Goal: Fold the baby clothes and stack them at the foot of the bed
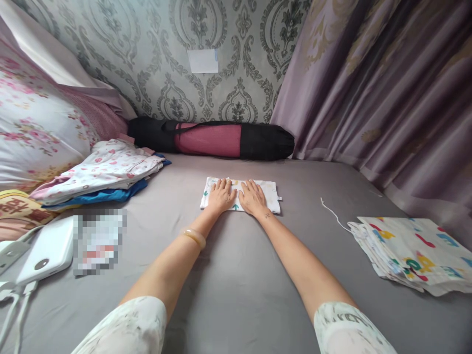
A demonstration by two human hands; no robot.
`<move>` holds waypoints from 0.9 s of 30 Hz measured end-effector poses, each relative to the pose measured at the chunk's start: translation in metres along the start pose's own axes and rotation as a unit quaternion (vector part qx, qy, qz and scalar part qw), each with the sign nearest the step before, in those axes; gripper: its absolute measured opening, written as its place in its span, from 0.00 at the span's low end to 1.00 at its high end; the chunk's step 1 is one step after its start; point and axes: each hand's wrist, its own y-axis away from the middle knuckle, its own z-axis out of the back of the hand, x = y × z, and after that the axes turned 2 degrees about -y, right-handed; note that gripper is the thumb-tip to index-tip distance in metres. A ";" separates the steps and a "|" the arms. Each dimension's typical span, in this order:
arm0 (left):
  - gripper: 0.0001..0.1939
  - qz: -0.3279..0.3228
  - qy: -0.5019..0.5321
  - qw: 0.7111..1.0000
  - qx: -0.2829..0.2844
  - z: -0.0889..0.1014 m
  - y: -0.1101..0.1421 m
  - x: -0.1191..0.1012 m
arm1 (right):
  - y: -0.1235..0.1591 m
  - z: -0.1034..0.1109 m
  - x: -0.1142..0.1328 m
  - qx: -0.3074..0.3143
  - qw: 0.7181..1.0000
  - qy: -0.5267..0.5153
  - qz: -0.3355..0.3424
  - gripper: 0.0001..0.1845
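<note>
A white cloth point(272, 191) with small coloured prints lies folded into a flat rectangle on the grey bedsheet point(236, 285). My left hand point(222, 195) rests flat on its left half, fingers stretched out and pointing away from me. On the right half my right hand point(252, 197) lies flat too, its fingers extended. Both palms press on top of the cloth with a narrow gap between them, and neither hand grips it. A small tag sticks out at the cloth's right edge. What exactly is folded here I cannot make out.
Folded clothes point(110, 164) are stacked at the left beside a floral pillow point(40, 118). Nearer lie a white power bank point(49, 250) with cables and a blurred packet point(99, 243). A letter-printed cloth stack point(420, 250) sits right. Behind is a long black-and-red bag point(208, 139).
</note>
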 end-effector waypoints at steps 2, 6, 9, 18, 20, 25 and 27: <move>0.31 0.014 0.000 1.000 0.007 0.003 0.001 0.004 | 0.003 0.001 -0.006 -0.003 1.000 0.000 -0.012 0.29; 0.32 0.026 -0.011 1.000 0.013 0.009 0.006 0.012 | 0.010 0.006 -0.024 0.000 0.999 0.007 -0.035 0.30; 0.31 0.035 -0.015 0.999 0.008 0.013 0.009 0.018 | 0.016 0.011 -0.038 0.015 0.998 0.022 -0.054 0.31; 0.36 0.048 0.040 0.995 0.077 0.018 0.013 0.053 | 0.029 0.020 -0.071 0.052 0.996 0.005 -0.077 0.35; 0.35 0.047 0.047 0.994 0.085 0.019 0.014 0.057 | 0.030 0.020 -0.073 0.056 0.995 0.003 -0.084 0.36; 0.35 0.051 0.037 0.993 0.096 0.022 0.015 0.055 | 0.029 0.018 -0.074 0.063 0.994 0.005 -0.085 0.35; 0.35 0.049 0.028 0.992 0.109 0.025 0.014 0.054 | 0.029 0.020 -0.073 0.063 0.994 0.004 -0.087 0.36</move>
